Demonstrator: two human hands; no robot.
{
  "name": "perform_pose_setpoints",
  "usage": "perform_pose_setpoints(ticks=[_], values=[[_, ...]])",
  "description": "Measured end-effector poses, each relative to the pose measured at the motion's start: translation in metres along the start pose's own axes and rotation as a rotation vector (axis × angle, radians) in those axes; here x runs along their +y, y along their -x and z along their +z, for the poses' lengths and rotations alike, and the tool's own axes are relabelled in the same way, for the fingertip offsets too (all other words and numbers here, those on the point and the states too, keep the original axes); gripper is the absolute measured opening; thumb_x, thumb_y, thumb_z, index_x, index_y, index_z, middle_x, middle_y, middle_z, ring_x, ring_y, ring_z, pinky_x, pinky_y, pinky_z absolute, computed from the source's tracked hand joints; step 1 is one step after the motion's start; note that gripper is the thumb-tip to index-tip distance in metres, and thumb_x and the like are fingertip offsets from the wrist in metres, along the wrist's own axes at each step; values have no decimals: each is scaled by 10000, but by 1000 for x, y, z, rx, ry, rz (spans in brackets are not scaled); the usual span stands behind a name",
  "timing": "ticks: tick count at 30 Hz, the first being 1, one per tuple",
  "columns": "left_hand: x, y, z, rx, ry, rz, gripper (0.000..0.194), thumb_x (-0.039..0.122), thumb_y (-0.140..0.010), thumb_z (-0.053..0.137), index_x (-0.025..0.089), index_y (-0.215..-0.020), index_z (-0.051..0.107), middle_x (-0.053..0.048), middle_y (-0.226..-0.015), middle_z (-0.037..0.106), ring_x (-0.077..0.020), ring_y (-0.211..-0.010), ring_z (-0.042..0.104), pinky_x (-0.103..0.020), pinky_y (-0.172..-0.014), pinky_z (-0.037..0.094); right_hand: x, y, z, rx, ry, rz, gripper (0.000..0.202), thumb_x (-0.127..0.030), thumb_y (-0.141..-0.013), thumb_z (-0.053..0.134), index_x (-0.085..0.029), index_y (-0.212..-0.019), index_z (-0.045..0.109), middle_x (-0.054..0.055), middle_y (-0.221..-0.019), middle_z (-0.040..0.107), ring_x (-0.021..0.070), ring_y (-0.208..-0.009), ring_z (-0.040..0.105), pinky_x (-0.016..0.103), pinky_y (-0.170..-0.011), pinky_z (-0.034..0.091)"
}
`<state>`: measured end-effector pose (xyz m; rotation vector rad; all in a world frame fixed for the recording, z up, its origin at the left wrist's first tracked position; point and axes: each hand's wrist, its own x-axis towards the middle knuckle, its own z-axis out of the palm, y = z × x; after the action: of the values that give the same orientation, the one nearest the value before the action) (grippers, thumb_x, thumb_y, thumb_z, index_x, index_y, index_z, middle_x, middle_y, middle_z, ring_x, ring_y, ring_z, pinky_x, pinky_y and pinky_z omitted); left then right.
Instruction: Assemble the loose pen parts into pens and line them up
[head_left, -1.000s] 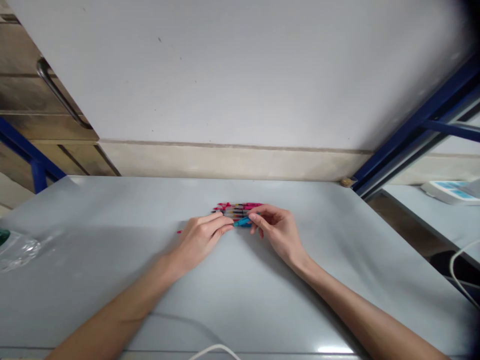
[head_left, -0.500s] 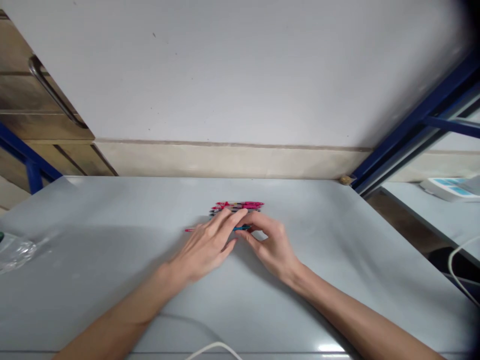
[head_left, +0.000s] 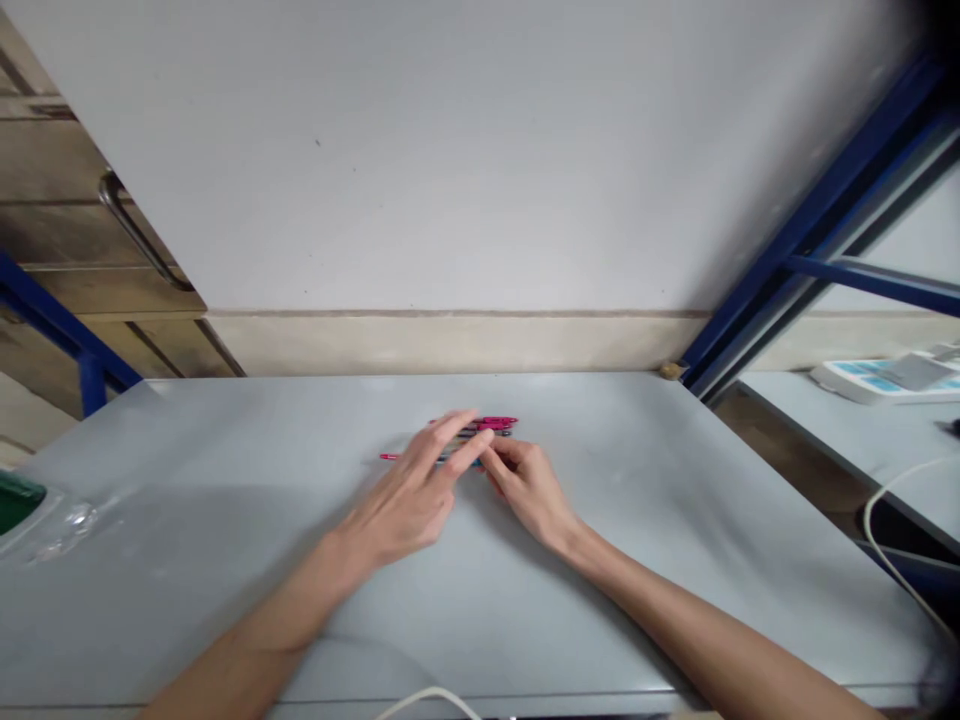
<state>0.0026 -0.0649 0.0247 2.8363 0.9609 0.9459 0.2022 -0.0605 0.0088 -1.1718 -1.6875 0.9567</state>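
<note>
Several pens (head_left: 498, 421), pink and dark ones, lie side by side across the middle of the table. Over them reaches my left hand (head_left: 409, 500), its fingers stretched out and spread, covering much of the row. A pink pen tip (head_left: 388, 457) pokes out to the left of that hand. My right hand (head_left: 529, 490) is at the right end of the row, thumb and fingers pinched on the end of a blue pen (head_left: 478, 463). Most of the blue pen is hidden behind my fingers.
A clear plastic bag with something green (head_left: 21, 503) is at the table's left edge. A white cable (head_left: 431, 692) curves over the front edge. Blue metal posts (head_left: 780, 245) flank the table (head_left: 637, 600). A white device (head_left: 862, 380) rests on another table at right.
The camera view has shifted slightly. My left fingers have spread wider over the pens, and my right thumb and fingers have closed together at the blue pen's end.
</note>
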Motion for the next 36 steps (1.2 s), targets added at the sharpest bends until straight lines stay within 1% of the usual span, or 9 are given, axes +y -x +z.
perform_pose_setpoints(ticks=[3, 5, 7, 9, 12, 16, 23, 29, 36], values=[[-14, -2, -5, 129, -131, -107, 595, 151, -975, 489, 245, -1533, 306, -129, -1537, 402, -314, -1462, 335, -554, -1196, 321, -1, -3, -5, 39, -83, -14, 411, -487, -982, 531, -190, -699, 521, -38, -567, 466, 112, -527, 394, 246, -516, 315], [-21, -2, -5, 136, -150, -148, 305, 225, -995, 513, 201, -1295, 561, -132, -1430, 511, -322, -1396, 411, -548, -1146, 362, -2, -5, -7, 73, -161, -23, 337, -493, -953, 576, -183, -821, 584, -23, -628, 535, 117, -535, 438, 241, -514, 352], [-23, -2, -2, 131, -102, -165, 134, 220, -997, 516, 188, -1010, 645, -113, -1307, 587, -291, -1271, 516, -491, -1061, 435, -4, -5, -9, 93, -201, -18, 331, -509, -921, 616, -180, -893, 607, -12, -665, 567, 122, -536, 459, 242, -504, 367], [-22, -2, 1, 151, -21, -181, 128, 201, -990, 532, 190, -912, 633, -90, -1205, 626, -241, -1129, 585, -421, -981, 475, -7, -5, -10, 97, -160, 4, 399, -544, -924, 591, -183, -756, 580, -27, -587, 503, 115, -503, 415, 246, -487, 336], [-21, 0, 4, 155, 81, -215, 71, 238, -983, 573, 198, -961, 628, -60, -1051, 666, -198, -974, 623, -348, -887, 493, -9, -5, -10, 70, -77, 33, 537, -575, -966, 491, -196, -586, 469, -47, -494, 369, 104, -467, 330, 257, -475, 270], [-25, 3, 7, 112, 133, -260, 120, 304, -978, 599, 209, -1026, 653, -33, -945, 697, -180, -862, 643, -303, -789, 497, -8, -7, -13, 20, -126, -17, 340, -515, -919, 603, -183, -848, 600, -35, -595, 511, 122, -517, 433, 250, -514, 337], [-29, 3, 8, 131, 168, -135, 173, 281, -1001, 556, 186, -962, 694, -46, -876, 699, -171, -831, 634, -302, -766, 499, -11, -13, -26, -125, 55, -108, 472, -559, -962, 487, -191, -667, 517, -26, -621, 423, 123, -579, 330, 259, -542, 256], [-28, 4, 12, 18, 189, -68, 177, 240, -977, 583, 215, -1101, 708, -44, -982, 719, -174, -926, 645, -336, -849, 531, -11, -20, -53, -326, 159, -176, 518, -549, -972, 446, -196, -593, 431, -49, -580, 307, 105, -546, 260, 264, -537, 206], [-21, 4, 11, -56, 64, 3, 132, 224, -939, 616, 228, -921, 747, -45, -921, 640, -202, -965, 583, -366, -864, 508, 8, -27, -55, -81, 407, -205, 554, -546, -973, 400, -180, -561, 456, -27, -566, 372, 108, -544, 299, 260, -550, 244]])
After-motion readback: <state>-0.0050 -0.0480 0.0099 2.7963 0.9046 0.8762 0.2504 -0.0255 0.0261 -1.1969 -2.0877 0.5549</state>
